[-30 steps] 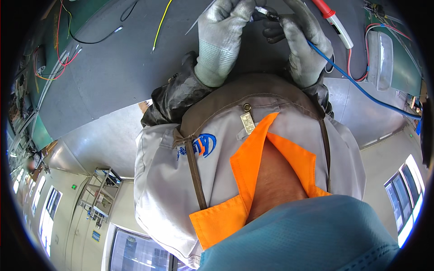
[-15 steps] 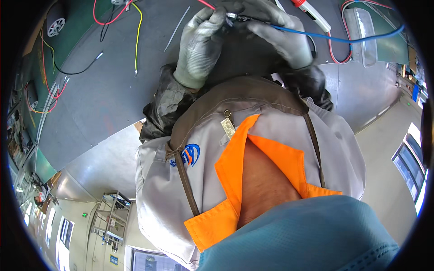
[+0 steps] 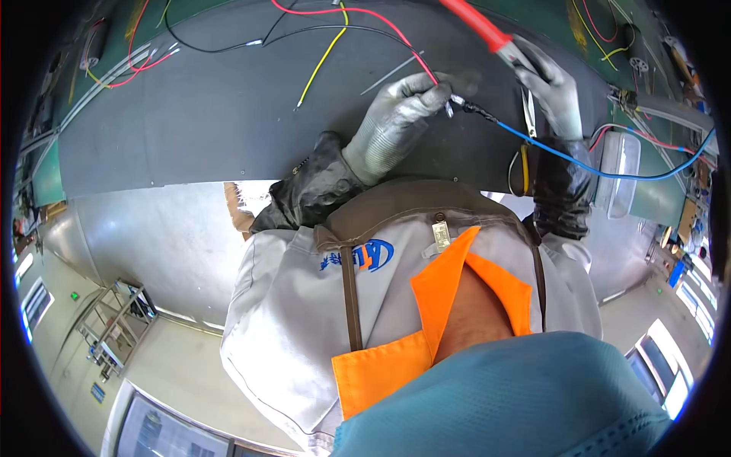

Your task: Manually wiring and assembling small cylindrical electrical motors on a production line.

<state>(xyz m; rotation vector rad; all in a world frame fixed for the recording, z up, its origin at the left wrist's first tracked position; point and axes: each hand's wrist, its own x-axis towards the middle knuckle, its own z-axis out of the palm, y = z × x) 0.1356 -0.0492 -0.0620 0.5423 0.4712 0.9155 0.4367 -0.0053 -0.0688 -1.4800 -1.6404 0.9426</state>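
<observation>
My left hand (image 3: 396,122), in a grey-white glove, is closed in a pinch on the end of a red wire (image 3: 415,57). Right beside its fingertips are a small metal terminal and a dark, wrapped-looking joint (image 3: 478,111). From that joint a blue wire (image 3: 563,158) runs off to the right. My right hand (image 3: 556,91), gloved alike, is closed around the pale end of a red stick-shaped tool (image 3: 480,27), raised toward the far side. Its exact kind does not show. Just below the right fingers, pointed metal blades (image 3: 529,114) look like scissors or tweezers.
On the dark mat (image 3: 205,114) lie a yellow wire (image 3: 324,65), a black wire (image 3: 320,28) and a thin grey strip (image 3: 392,72). A clear plastic tray (image 3: 619,175) sits at the right. Cylindrical parts with wires (image 3: 93,46) stand at the far left and far right.
My right hand has left the joint, moved right and taken up the red tool that lay on the mat. My left hand keeps its pinch. The whole view has shifted.
</observation>
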